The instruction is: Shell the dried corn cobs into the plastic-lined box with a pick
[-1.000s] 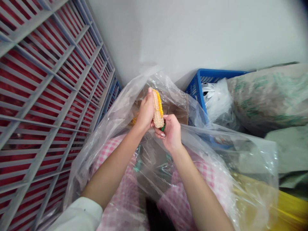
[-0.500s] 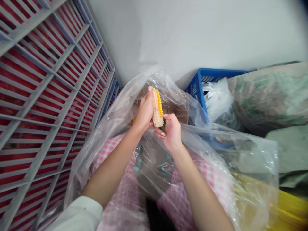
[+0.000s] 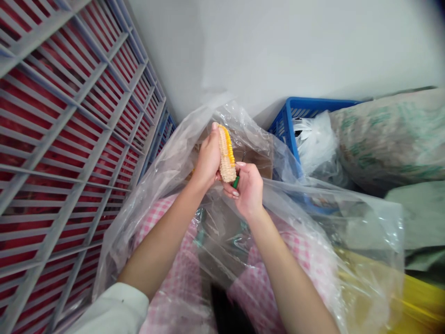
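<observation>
A corn cob [image 3: 225, 155], stripped pale along most of its face with a strip of yellow kernels left down one edge, stands nearly upright, tilted slightly, near the centre of the frame above the mouth of a clear plastic bag [image 3: 163, 185]. The left hand [image 3: 208, 155] is clenched around the cob's middle. The right hand [image 3: 247, 190] is curled just beside its lower end, and whether it is gripping the cob cannot be told. A small green object [image 3: 236, 182] pokes out between the hands, mostly hidden. Brown cardboard [image 3: 259, 162] shows behind the cob, and pink gingham cloth [image 3: 156, 222] lies under the plastic. A white sleeve [image 3: 114, 308] covers the left forearm at the lower left. A grey slatted crate [image 3: 69, 139] with red behind its bars fills the upper left, against a pale wall [image 3: 278, 51]. To the right sit a blue plastic basket [image 3: 292, 120] holding a white plastic bag [image 3: 313, 144], a green-printed woven sack [image 3: 389, 139], and something yellow [image 3: 420, 306] at the lower right.
</observation>
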The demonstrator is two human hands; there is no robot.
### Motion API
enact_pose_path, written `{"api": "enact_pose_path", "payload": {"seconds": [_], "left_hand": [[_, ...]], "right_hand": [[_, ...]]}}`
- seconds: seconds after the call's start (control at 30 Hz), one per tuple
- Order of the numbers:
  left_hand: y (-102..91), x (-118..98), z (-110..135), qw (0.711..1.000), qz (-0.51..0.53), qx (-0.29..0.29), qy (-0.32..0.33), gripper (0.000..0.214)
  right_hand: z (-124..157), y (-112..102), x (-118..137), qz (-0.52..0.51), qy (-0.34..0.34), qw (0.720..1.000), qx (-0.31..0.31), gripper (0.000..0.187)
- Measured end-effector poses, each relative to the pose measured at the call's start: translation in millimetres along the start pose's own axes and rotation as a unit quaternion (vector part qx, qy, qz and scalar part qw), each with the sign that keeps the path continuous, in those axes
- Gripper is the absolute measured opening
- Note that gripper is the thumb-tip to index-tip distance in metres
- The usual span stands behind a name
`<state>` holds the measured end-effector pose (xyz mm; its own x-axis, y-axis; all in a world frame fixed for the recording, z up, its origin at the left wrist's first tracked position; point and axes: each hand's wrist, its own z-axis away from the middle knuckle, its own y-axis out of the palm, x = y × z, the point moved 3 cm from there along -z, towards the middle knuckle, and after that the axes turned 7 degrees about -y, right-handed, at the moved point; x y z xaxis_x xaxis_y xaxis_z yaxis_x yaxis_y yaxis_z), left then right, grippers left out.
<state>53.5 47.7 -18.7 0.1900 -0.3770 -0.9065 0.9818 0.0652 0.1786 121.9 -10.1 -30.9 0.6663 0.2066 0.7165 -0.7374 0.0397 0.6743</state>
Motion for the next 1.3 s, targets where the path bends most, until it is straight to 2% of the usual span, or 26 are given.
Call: {"api": "enact_pose_path", "payload": {"seconds": [0.3, 0.5, 0.67, 0.87, 1.17, 1.3], "left_hand": [[-1.3, 6.3, -2.6, 0.999, 0.035, -0.006, -0.013, 0.047], [-1.3, -0.1, 3.4, 1.0, -0.005, -0.017, -0.02, 0.045], [-0.8, -4.4, 3.7, 0.997, -0.068, -0.03, 0.011, 0.046], [-2.0, -2.2, 1.1, 0.996, -0.075, -0.039, 0.028, 0.048], [-2.2, -1.7, -0.5, 0.997, -0.061, -0.044, 0.016, 0.049], [-3.1, -0.6, -5.7, 0.998, -0.044, -0.035, 0.032, 0.049]], "right_hand": [[-2.8, -6.3, -5.5, 0.04, -0.012, 0.998, -0.053, 0.017], [-4.3, -4.4, -5.8, 0.008, 0.012, 1.0, -0.018, 0.016], [-4.7, -3.0, -5.5, 0.001, 0.022, 1.0, -0.019, 0.016], [-4.8, -2.4, -6.7, -0.012, 0.03, 0.999, -0.02, 0.016], [-4.8, -1.5, -10.6, -0.007, -0.001, 1.0, -0.011, 0.012], [-4.2, -4.4, -6.2, 0.073, -0.037, 0.997, 0.006, 0.02]]}}
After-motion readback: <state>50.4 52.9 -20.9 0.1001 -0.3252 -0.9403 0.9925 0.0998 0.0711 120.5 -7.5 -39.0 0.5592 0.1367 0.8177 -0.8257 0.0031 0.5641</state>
